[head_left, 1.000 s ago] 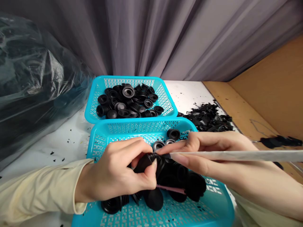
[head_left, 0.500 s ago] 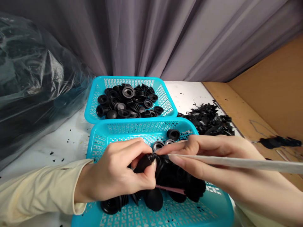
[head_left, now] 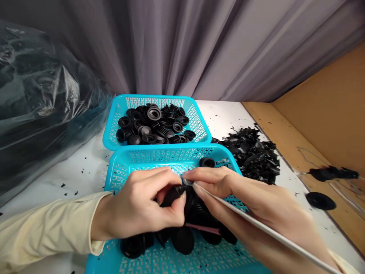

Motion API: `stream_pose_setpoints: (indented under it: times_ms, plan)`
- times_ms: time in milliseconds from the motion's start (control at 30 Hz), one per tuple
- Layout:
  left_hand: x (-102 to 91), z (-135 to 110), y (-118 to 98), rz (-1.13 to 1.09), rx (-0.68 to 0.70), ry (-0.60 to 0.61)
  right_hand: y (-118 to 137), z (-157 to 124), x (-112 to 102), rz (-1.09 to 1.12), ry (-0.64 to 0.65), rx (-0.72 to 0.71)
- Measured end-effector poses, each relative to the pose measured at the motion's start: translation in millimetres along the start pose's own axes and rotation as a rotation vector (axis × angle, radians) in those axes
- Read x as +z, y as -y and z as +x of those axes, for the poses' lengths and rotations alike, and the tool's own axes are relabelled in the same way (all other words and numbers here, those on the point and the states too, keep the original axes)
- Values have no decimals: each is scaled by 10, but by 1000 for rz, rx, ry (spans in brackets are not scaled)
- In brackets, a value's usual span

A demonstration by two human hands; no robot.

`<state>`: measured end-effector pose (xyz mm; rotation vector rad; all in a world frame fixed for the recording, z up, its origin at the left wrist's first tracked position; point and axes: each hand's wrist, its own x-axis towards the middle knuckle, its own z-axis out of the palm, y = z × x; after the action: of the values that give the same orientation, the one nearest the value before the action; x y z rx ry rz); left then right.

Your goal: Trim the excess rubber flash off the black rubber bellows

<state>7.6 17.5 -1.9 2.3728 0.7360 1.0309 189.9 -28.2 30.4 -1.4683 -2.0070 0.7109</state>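
My left hand (head_left: 148,201) is closed on a black rubber part (head_left: 174,194), its thumb and fingers pinching it above the nearer blue basket (head_left: 171,147). My right hand (head_left: 248,201) grips a long, thin whitish tool (head_left: 264,227), whose exact kind I cannot tell. The tool's rear end runs down toward the lower right. Both hands' fingertips come close together at the part's right end, where fingers hide much of it. Below them, several black rubber parts (head_left: 183,240) lie in the basket, along with a narrow pinkish strip (head_left: 203,229).
A second blue basket (head_left: 154,96) behind holds many black ribbed bellows (head_left: 154,113). Black scraps (head_left: 251,156) are heaped on the white table to the right, near a black disc (head_left: 321,200) and a black-handled item (head_left: 333,173). A clear plastic bag (head_left: 42,95) bulges at left.
My right hand has shifted slightly down and tilted, swinging the tool from nearly level to slanting down rightward. The black disc at right now shows. My left hand keeps its grip.
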Motion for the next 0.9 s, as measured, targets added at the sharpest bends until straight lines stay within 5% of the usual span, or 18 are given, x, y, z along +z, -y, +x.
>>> stream_pose_setpoints:
  times_ms: [533, 767, 900]
  plan:
    - [-40, 4, -23, -16, -15, -24, -16, -6, -168, 313, -107, 162]
    - [-15, -4, -29, -94, -29, -65, 48, -42, -192, 72, -308, 239]
    - [1, -37, -9, -144, -83, -60, 53, -25, -135, 164, -329, 182]
